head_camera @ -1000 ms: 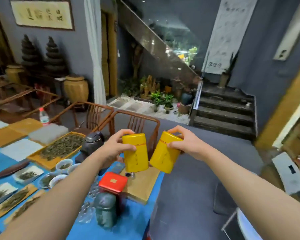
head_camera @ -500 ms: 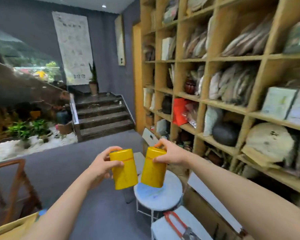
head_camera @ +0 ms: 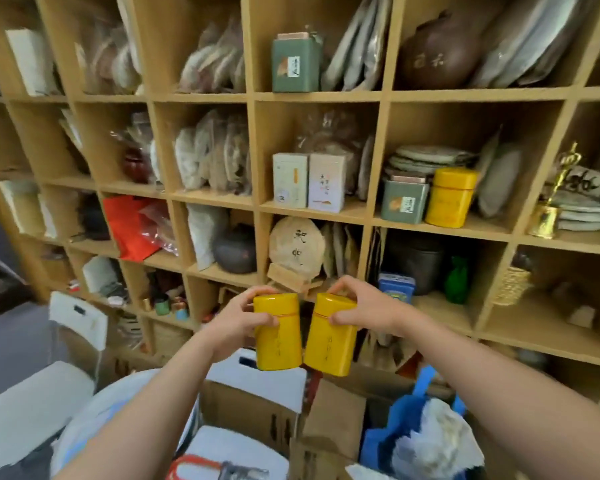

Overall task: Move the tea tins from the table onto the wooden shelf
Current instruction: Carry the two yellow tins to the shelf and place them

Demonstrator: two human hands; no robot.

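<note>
I hold two yellow tea tins side by side in front of the wooden shelf (head_camera: pixel 316 97). My left hand (head_camera: pixel 238 323) grips the left yellow tin (head_camera: pixel 278 336) by its upper part. My right hand (head_camera: pixel 364 308) grips the right yellow tin (head_camera: pixel 331 341), which leans slightly to the right. Both tins are upright-ish and almost touch at the bottom. A third yellow tin (head_camera: pixel 449 197) stands in a shelf compartment up and to the right, beside a green tin (head_camera: pixel 404 200).
The shelf compartments hold wrapped tea cakes, two pale boxes (head_camera: pixel 307 181), a dark teapot (head_camera: pixel 234 251), a red bag (head_camera: pixel 127 226) and a blue tin (head_camera: pixel 395 287). Below my arms are cardboard boxes (head_camera: pixel 253 410), a blue bag (head_camera: pixel 406 424) and a white folding chair (head_camera: pixel 35 403).
My view has swung right from the tea table, past the stairs, until it faces the shelf. Both hands kept hold of the yellow tins and are now closer to the shelf.
</note>
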